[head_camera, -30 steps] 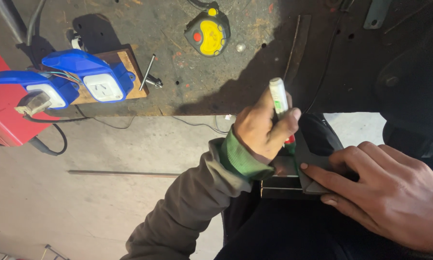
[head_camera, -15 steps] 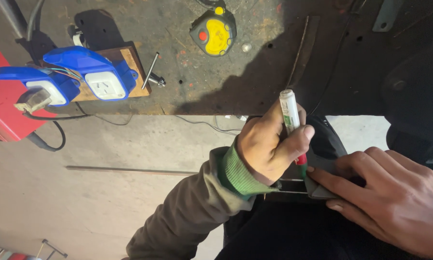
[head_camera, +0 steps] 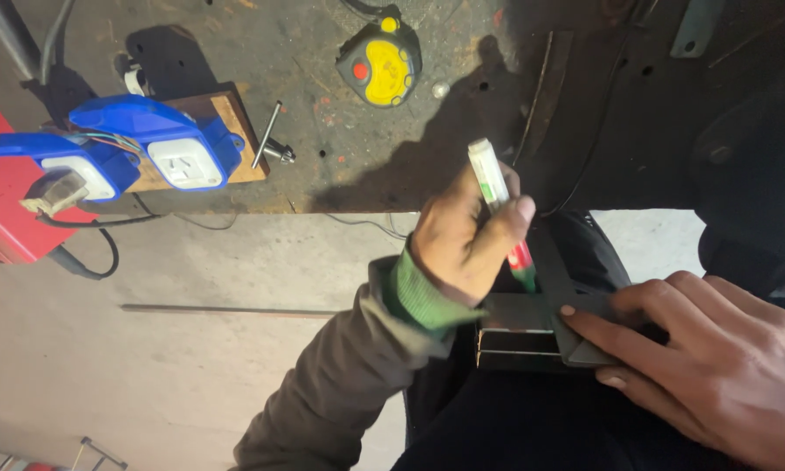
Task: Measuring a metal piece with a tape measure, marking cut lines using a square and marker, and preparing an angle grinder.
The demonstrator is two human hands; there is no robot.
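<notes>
The left hand (head_camera: 466, 240) holds a white marker (head_camera: 500, 209) — tip down on a metal tube (head_camera: 519, 327). At three o'clock, the right hand (head_camera: 706, 358) presses a dark square (head_camera: 575, 301) flat.

L arm: olive sleeve (head_camera: 340, 384), green ribbed cuff (head_camera: 423, 292); R bare

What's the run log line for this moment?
left hand: holds marker, tip down | right hand: presses square on metal tube

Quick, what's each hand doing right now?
Left hand: closed around a marker, tip down at the metal tube.
Right hand: open, fingers flat on the square.
</notes>
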